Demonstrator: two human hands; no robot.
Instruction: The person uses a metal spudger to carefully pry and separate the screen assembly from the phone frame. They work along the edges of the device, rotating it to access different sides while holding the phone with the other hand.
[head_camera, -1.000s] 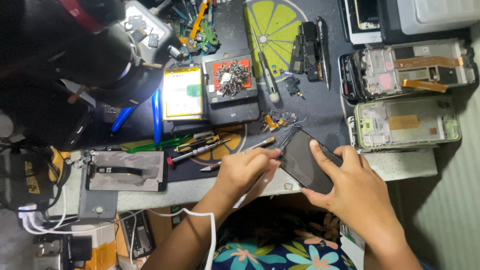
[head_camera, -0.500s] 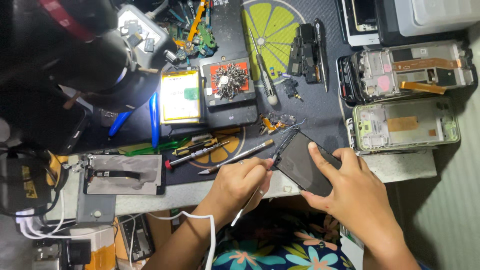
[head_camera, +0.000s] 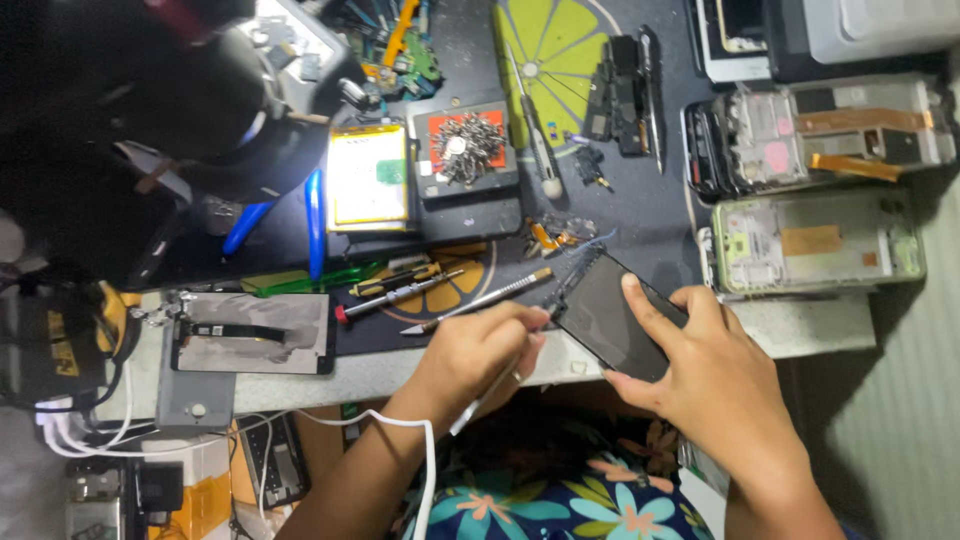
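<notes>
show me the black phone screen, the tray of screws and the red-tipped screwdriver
black phone screen (head_camera: 612, 322): head view, middle of the dark glass
tray of screws (head_camera: 466, 148): head view, on the screw pile
red-tipped screwdriver (head_camera: 400, 295): head view, mid-shaft

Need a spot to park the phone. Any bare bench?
Little. Bare pale bench edge below the green phone frame, right of the right hand. Dark mat strip between tweezers and frames. Left hand side is crowded: screwdrivers, screw tray.
</notes>
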